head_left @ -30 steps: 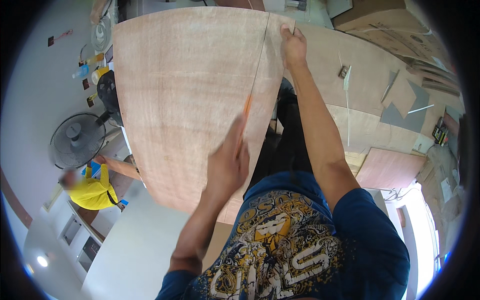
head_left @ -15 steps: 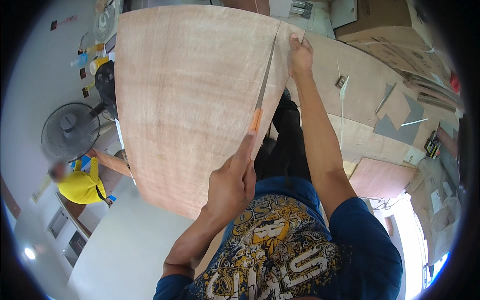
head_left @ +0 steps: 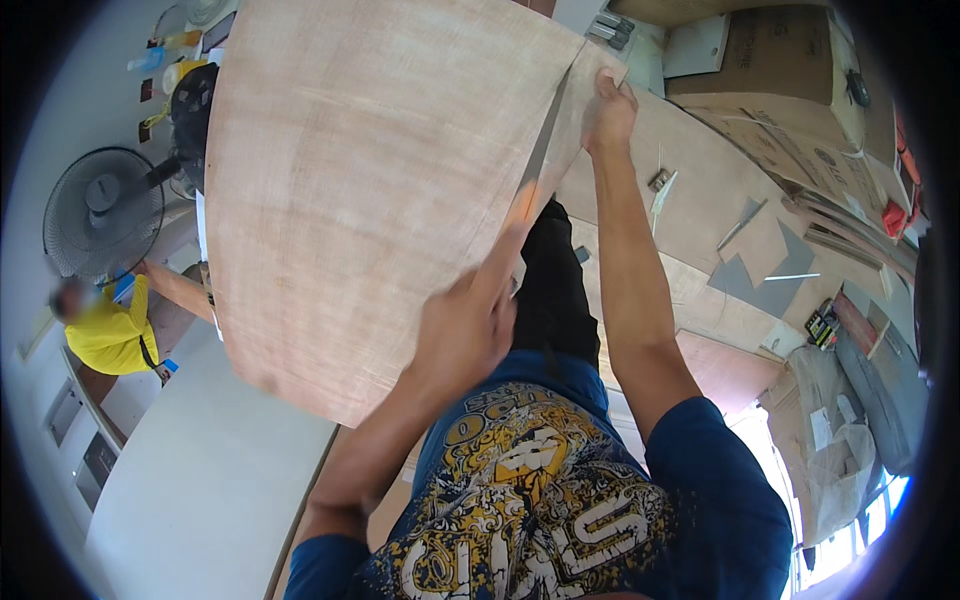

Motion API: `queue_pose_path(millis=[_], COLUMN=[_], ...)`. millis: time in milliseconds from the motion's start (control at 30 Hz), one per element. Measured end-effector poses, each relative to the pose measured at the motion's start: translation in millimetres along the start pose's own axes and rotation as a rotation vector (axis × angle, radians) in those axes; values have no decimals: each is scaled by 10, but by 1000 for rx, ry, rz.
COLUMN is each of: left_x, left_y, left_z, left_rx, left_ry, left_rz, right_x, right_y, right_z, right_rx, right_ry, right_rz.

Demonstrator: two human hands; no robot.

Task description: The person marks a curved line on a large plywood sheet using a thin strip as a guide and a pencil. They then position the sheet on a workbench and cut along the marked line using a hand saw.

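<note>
A large sheet of pale plywood (head_left: 360,190) spreads out in front of me. Along its right side runs a cut line, with a narrow strip (head_left: 567,135) beyond it. My left hand (head_left: 465,325) is closed around the orange-brown handle of a handsaw (head_left: 541,150), one finger stretched along it. The saw's grey tapering blade lies along the cut line, pointing away from me. Near the strip's far end, my right hand (head_left: 610,115) grips its right edge, thumb on top and the other fingers partly hidden.
Plywood boards (head_left: 700,220) with grey offcuts (head_left: 745,285) lie to the right. Cardboard boxes (head_left: 765,70) stand at the far right. On the left are a black fan (head_left: 103,205), a person in yellow (head_left: 110,335) and a white panel (head_left: 200,480). My dark-trousered leg (head_left: 555,280) is beside the strip.
The view has shifted, so the surroundings at the sides appear farther left. My left hand and the saw have moved slightly along the cut; my right hand keeps its grip on the strip.
</note>
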State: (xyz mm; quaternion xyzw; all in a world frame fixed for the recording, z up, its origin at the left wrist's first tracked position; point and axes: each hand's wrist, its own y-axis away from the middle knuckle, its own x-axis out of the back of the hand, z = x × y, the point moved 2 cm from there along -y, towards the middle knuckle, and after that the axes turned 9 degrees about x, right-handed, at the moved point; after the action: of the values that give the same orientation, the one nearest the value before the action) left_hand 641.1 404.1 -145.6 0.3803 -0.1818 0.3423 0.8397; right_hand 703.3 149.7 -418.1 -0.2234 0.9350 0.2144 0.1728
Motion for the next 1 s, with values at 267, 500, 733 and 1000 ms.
queue_pose_path(millis=[267,500,733,1000], left_x=[-339,-443,35,-559], left_y=[-974,-1098,217,-1392], left_z=[-195,-12,-86,-111], left_rx=[-81,-70,153,-65], left_ry=[14,-30,29,10], left_rz=[97,106,-161,126], right_x=[-43,-130,-23,-193], right_y=[178,150,192,318], right_z=[-80,-93,-106,-244], right_rx=[-65,-37,-41,-78], right_ry=[12,-7,184,28], right_rz=[-13,11,-42,-11])
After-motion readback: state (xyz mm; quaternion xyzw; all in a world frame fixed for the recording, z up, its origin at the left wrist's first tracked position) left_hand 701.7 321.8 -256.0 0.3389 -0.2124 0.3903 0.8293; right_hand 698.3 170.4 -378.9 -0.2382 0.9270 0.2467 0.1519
